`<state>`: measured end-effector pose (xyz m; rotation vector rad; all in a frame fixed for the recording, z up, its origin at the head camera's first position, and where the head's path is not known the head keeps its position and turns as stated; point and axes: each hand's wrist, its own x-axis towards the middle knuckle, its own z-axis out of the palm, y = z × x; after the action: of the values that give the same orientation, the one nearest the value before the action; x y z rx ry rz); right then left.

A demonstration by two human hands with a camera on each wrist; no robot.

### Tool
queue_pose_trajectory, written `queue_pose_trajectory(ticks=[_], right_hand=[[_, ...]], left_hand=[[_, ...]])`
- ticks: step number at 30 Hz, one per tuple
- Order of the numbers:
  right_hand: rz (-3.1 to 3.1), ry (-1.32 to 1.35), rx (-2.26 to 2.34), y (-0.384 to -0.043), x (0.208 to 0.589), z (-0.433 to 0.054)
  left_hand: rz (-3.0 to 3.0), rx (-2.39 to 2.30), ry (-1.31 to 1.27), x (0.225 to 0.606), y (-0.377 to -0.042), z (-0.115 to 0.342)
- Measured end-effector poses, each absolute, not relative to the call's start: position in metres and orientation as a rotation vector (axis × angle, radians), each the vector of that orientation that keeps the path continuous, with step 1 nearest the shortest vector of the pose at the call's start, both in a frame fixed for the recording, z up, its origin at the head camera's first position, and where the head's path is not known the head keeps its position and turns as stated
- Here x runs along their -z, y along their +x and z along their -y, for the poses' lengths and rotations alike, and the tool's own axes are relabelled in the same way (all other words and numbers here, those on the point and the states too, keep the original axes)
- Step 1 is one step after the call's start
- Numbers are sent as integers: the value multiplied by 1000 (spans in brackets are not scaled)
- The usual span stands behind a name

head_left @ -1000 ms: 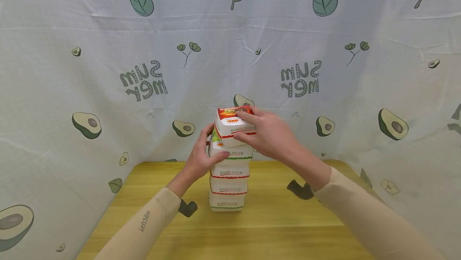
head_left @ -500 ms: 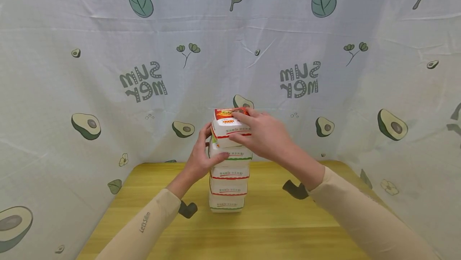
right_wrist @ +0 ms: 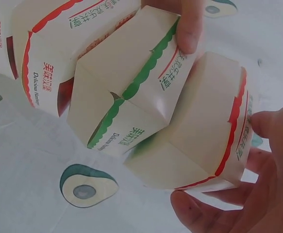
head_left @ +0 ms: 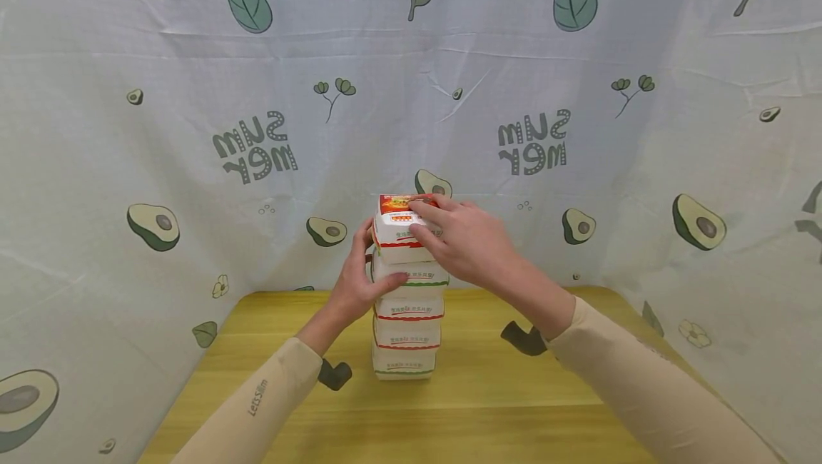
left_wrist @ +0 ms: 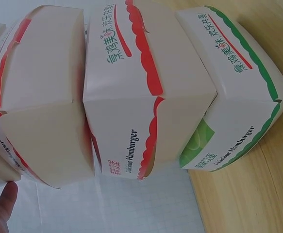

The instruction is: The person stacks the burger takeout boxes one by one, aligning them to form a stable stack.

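Several white paper hamburger boxes form a tall stack in the head view, with red or green wavy trim. The top box (head_left: pixel 388 235) has red trim and a red burger picture on its lid. My right hand (head_left: pixel 474 244) holds it, fingers over the lid and thumb at the front. Beneath it, my left hand (head_left: pixel 353 277) grips a green-trimmed box (head_left: pixel 425 276) from the left, thumb across its front. The left wrist view shows a red-trimmed box (left_wrist: pixel 119 82) above the bottom green-trimmed box (left_wrist: pixel 238 92). In the right wrist view, the right hand's fingers (right_wrist: pixel 194 208) curl round the top box.
The stack stands on a yellow wood-grain table (head_left: pixel 514 428). A pale curtain (head_left: pixel 385 135) printed with avocados and leaves hangs close behind and at both sides. Two dark curved shapes (head_left: pixel 335 374) show beside the forearms.
My right hand has moved the top box slightly left and down, more squarely over the green-trimmed box. The left hand has stayed in nearly the same place.
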<state>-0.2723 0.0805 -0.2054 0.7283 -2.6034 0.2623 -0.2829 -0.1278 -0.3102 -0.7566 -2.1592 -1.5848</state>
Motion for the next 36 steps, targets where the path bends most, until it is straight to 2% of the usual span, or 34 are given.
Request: queue_pose_trajectory(ticks=[36], right_hand=[[2511,770,-304,-275,206,-78]], left_hand=[[2196,1533,-689,308,-278,128]])
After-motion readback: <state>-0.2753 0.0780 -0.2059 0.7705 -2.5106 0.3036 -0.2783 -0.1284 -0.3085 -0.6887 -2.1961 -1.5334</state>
